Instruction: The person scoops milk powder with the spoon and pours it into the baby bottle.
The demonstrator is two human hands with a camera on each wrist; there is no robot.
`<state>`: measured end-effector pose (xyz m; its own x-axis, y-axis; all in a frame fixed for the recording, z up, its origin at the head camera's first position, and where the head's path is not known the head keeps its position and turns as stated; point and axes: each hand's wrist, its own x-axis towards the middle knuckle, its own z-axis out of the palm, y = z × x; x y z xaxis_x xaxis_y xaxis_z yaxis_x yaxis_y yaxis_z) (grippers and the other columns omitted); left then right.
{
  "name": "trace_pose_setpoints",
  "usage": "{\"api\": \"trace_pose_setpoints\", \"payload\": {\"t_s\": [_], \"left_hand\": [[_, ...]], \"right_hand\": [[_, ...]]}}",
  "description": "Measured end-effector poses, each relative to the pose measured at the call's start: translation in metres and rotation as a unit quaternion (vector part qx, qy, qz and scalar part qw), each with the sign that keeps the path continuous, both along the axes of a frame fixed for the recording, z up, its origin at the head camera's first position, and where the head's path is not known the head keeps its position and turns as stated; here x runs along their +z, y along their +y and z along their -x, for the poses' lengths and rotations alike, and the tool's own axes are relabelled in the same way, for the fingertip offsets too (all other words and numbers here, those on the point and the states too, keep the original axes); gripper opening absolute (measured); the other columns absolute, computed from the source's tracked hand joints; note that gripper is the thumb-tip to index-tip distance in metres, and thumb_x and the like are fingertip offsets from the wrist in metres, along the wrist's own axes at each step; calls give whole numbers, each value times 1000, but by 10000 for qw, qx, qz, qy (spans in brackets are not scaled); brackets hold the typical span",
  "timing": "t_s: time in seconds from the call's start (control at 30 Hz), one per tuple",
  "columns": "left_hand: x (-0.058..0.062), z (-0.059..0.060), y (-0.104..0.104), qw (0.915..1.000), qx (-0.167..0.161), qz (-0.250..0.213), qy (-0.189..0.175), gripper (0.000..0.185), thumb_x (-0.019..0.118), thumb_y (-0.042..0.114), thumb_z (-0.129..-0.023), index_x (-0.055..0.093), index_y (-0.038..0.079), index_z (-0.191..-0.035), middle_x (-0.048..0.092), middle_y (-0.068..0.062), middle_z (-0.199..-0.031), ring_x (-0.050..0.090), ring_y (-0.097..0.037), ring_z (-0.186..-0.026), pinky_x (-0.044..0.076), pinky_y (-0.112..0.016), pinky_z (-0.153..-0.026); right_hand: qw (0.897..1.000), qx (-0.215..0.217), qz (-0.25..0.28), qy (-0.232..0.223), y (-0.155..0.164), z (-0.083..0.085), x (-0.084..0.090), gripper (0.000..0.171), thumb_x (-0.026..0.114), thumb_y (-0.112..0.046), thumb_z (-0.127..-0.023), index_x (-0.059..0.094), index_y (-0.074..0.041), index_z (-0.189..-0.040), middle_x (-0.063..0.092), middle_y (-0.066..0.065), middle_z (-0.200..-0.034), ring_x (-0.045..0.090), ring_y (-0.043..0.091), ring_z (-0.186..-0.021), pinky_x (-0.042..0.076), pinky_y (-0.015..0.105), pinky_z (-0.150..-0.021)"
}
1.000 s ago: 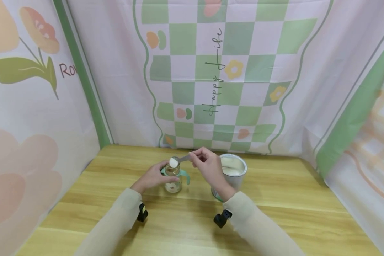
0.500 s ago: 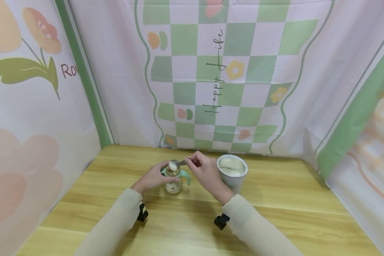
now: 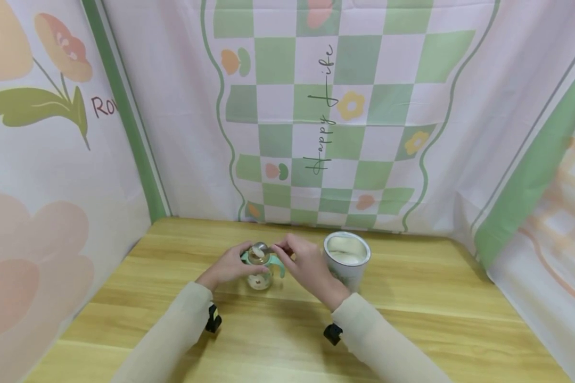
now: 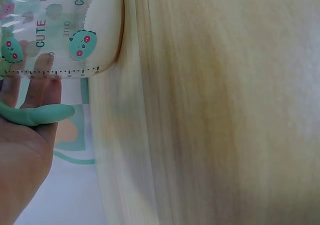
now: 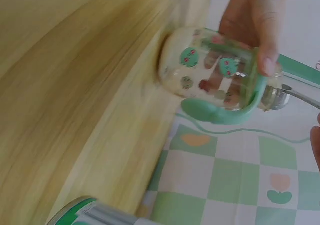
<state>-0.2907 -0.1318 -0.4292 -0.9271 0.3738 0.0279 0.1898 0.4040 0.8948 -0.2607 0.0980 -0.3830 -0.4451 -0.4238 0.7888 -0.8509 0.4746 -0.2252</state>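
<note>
A clear baby bottle (image 3: pixel 260 280) with mint-green handles and a printed pattern stands upright on the table. My left hand (image 3: pixel 231 266) grips it near the top, thumb in front and fingers behind. Pale powder lies at the bottom of the bottle (image 4: pixel 102 25) in the left wrist view. Between thumb and fingers, my right hand (image 3: pixel 307 267) pinches a metal spoon (image 5: pixel 301 96). Its bowl is tilted at the bottle's open mouth, with some white powder on it. Right of the right hand stands an open can (image 3: pixel 356 274) of pale powder.
The wooden table (image 3: pixel 268 340) carries the bottle and can. Behind it hangs a green-and-white checked cloth (image 3: pixel 311 133). A flowered cloth (image 3: pixel 52 159) hangs at the left side, and another curtain falls on the right.
The right hand has lowered and moved slightly left. The spoon has come down to the bottle's mouth and tipped, with less powder showing on it. The left hand and bottle stay still.
</note>
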Motion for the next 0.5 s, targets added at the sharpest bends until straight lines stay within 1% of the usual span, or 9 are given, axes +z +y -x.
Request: {"api": "trace_pose_setpoints", "payload": {"t_s": [0.17, 0.33, 0.5], "left_hand": [[-1, 1, -1, 10000, -77, -41, 3, 64, 83, 40, -83, 56, 23, -139, 64, -1, -123, 59, -23, -112, 43, -56, -101], [0, 1, -2, 9999, -124, -81, -7, 67, 83, 42, -82, 55, 23, -140, 64, 0, -124, 58, -23, -114, 41, -57, -102], [1, -1, -1, 9999, -133, -80, 12, 66, 83, 41, -83, 55, 22, -140, 64, 0, -123, 59, -23, -114, 42, -57, -102]], "right_hand": [[9981, 42, -303, 541, 2, 0, -5, 14, 77, -4, -88, 64, -6, -92, 66, 0, -80, 64, 10, -71, 53, 19, -58], [9953, 50, -543, 802, 4, 1, -6, 15, 77, -4, -88, 63, -6, -90, 65, 1, -80, 64, 10, -70, 52, 14, -61], [9918, 95, -746, 1035, 9, 0, -9, 12, 72, -10, -94, 62, -7, -89, 64, 1, -78, 61, 9, -67, 50, 13, -59]]}}
